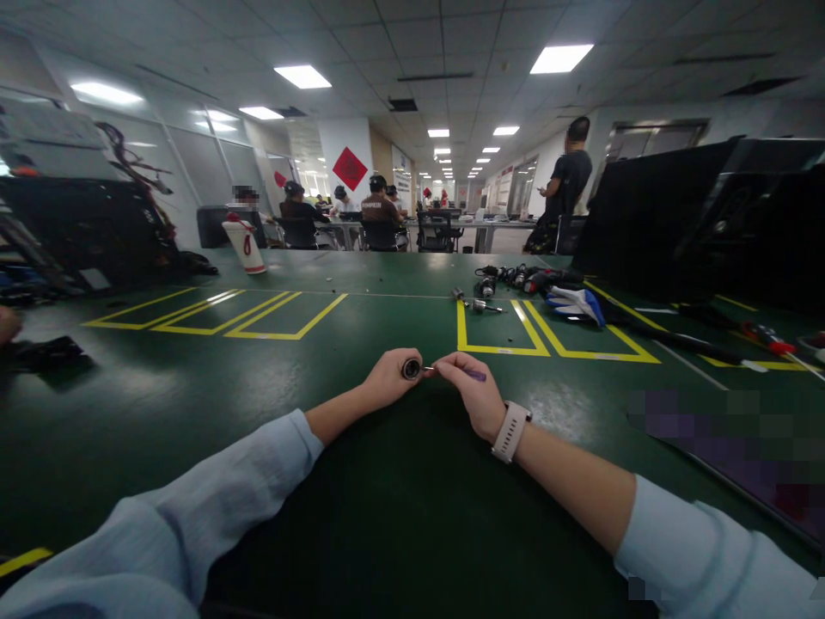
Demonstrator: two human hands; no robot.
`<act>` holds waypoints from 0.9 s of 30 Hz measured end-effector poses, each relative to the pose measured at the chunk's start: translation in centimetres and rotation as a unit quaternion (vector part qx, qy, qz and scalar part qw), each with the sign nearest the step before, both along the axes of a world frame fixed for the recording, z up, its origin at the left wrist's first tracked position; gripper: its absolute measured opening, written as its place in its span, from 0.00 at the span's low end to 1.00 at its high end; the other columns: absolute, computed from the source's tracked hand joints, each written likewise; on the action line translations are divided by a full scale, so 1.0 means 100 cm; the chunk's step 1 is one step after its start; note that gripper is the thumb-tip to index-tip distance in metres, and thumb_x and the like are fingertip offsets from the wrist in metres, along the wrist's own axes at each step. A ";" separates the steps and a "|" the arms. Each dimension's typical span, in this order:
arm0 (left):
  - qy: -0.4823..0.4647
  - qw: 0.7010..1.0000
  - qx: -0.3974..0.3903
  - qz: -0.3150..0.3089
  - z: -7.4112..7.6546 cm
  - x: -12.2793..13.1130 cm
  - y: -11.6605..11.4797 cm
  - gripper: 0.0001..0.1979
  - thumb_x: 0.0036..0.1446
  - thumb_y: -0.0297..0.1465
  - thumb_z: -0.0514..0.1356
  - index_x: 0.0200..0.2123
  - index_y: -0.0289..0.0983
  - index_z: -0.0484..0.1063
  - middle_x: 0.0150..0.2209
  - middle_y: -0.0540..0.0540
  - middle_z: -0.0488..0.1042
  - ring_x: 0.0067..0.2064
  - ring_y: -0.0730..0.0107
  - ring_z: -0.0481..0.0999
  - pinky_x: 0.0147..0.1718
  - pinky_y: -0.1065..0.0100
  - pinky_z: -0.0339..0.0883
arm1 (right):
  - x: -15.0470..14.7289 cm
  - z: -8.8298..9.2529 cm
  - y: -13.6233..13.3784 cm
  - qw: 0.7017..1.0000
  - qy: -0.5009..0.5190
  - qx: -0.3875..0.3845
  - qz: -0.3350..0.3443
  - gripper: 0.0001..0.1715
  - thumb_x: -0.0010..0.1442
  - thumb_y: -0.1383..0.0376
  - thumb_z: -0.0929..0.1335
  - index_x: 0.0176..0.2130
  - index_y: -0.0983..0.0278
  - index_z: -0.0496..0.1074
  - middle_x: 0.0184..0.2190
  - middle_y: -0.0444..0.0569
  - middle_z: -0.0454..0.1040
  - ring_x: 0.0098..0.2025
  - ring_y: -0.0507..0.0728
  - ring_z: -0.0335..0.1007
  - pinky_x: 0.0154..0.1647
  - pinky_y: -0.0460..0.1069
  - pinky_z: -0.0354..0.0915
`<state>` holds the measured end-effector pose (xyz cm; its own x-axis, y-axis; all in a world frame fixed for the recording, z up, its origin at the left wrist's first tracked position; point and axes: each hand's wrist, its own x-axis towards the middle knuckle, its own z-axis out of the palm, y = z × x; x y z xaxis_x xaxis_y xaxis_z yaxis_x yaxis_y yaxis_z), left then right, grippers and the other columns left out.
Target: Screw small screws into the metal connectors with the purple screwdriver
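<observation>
My left hand [387,380] is closed around a small round metal part [411,370] with a dark, ring-shaped open end. In my right hand [475,397] is a slim screwdriver with a purple handle [477,376], pinched between thumb and fingers. Its thin shaft points left toward the round part, and the tip is at or close to the part's edge; contact is too small to make out. Both hands are held over the green table [361,481], near its middle. A pale watch band [512,432] circles my right wrist.
Metal fittings [485,307] lie beyond my right hand, near dark cabled parts [516,275] and a white-blue glove [573,305]. Yellow tape outlines [271,336] mark the table. A cup [245,245] stands far left; a red-handled screwdriver [773,340] lies right. People sit farther back.
</observation>
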<state>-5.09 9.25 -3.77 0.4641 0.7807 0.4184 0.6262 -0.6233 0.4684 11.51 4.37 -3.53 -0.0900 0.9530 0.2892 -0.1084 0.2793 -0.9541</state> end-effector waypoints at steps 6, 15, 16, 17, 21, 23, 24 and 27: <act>0.068 0.996 0.052 0.029 0.001 0.001 -0.003 0.03 0.47 0.27 0.57 0.23 0.37 0.65 0.23 0.52 0.66 0.27 0.71 0.66 0.27 0.70 0.57 | -0.001 -0.002 -0.004 0.991 -0.120 0.056 -0.034 0.07 0.50 0.63 0.67 0.27 0.63 0.74 0.27 0.46 0.74 0.32 0.55 0.66 0.36 0.50 0.60; -0.016 1.000 -0.005 -0.023 -0.001 -0.002 0.000 0.03 0.45 0.27 0.57 0.23 0.35 0.64 0.22 0.54 0.63 0.25 0.75 0.63 0.25 0.73 0.56 | 0.004 0.004 0.004 0.995 0.052 -0.087 0.021 0.05 0.46 0.66 0.69 0.23 0.64 0.76 0.25 0.47 0.76 0.38 0.57 0.69 0.47 0.53 0.58; -0.025 0.999 -0.013 -0.030 -0.002 -0.002 0.001 0.04 0.45 0.28 0.57 0.23 0.35 0.64 0.22 0.54 0.63 0.25 0.76 0.63 0.24 0.74 0.56 | 0.004 0.004 0.004 0.994 0.056 -0.087 0.022 0.04 0.46 0.66 0.69 0.23 0.64 0.76 0.25 0.46 0.76 0.38 0.57 0.69 0.47 0.53 0.58; -0.033 0.999 -0.021 -0.038 -0.002 -0.001 0.001 0.05 0.46 0.29 0.57 0.23 0.35 0.64 0.22 0.54 0.63 0.24 0.76 0.63 0.24 0.74 0.56 | 0.005 0.003 0.005 0.994 0.059 -0.086 0.022 0.04 0.45 0.66 0.69 0.23 0.64 0.76 0.25 0.46 0.76 0.38 0.56 0.69 0.47 0.53 0.58; -0.040 0.998 -0.027 -0.043 -0.004 0.000 0.003 0.08 0.48 0.32 0.57 0.22 0.34 0.63 0.21 0.54 0.62 0.24 0.77 0.61 0.23 0.74 0.55 | 0.003 0.000 0.006 0.996 0.067 -0.062 -0.007 0.04 0.45 0.64 0.70 0.23 0.63 0.76 0.24 0.45 0.75 0.35 0.55 0.69 0.44 0.52 0.59; -0.026 0.999 -0.011 -0.021 -0.003 0.000 0.002 0.07 0.48 0.31 0.57 0.22 0.34 0.63 0.21 0.54 0.62 0.24 0.77 0.61 0.23 0.74 0.54 | 0.002 -0.001 0.005 0.998 0.046 -0.040 -0.022 0.05 0.46 0.64 0.69 0.24 0.63 0.76 0.24 0.45 0.75 0.35 0.55 0.69 0.42 0.52 0.60; -0.018 1.000 -0.002 -0.009 -0.003 0.000 0.002 0.06 0.47 0.29 0.57 0.22 0.34 0.63 0.21 0.54 0.62 0.24 0.76 0.61 0.24 0.74 0.54 | 0.001 -0.001 0.004 0.999 0.029 -0.030 -0.024 0.06 0.47 0.63 0.69 0.24 0.63 0.76 0.25 0.45 0.76 0.34 0.56 0.69 0.42 0.52 0.60; -0.003 1.000 0.013 0.006 -0.001 0.000 0.000 0.03 0.45 0.26 0.57 0.22 0.35 0.64 0.22 0.53 0.63 0.26 0.74 0.62 0.25 0.72 0.54 | -0.001 0.001 0.000 1.000 -0.013 -0.018 -0.020 0.07 0.47 0.63 0.69 0.25 0.63 0.76 0.26 0.47 0.76 0.34 0.56 0.70 0.40 0.52 0.61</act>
